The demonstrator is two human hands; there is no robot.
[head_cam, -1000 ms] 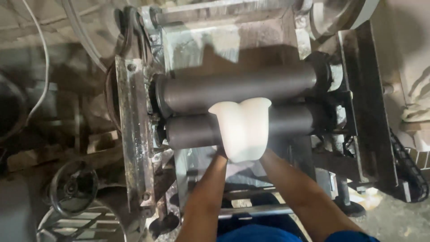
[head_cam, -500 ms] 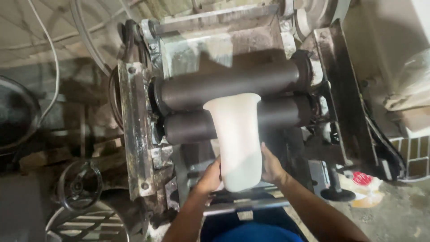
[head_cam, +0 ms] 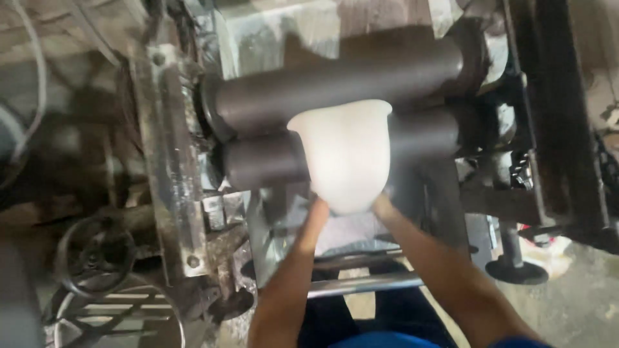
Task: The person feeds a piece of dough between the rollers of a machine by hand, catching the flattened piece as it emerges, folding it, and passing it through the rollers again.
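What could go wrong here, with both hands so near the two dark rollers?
The left hand and right hand hold the white sheet right below the lower roller; fingers might be drawn into the gap under the upper roller. The soft sheet may also stretch unevenly or tear.

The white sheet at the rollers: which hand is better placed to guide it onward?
Probably neither alone: the left hand and right hand each hold a lower corner of the white sheet, evenly placed.
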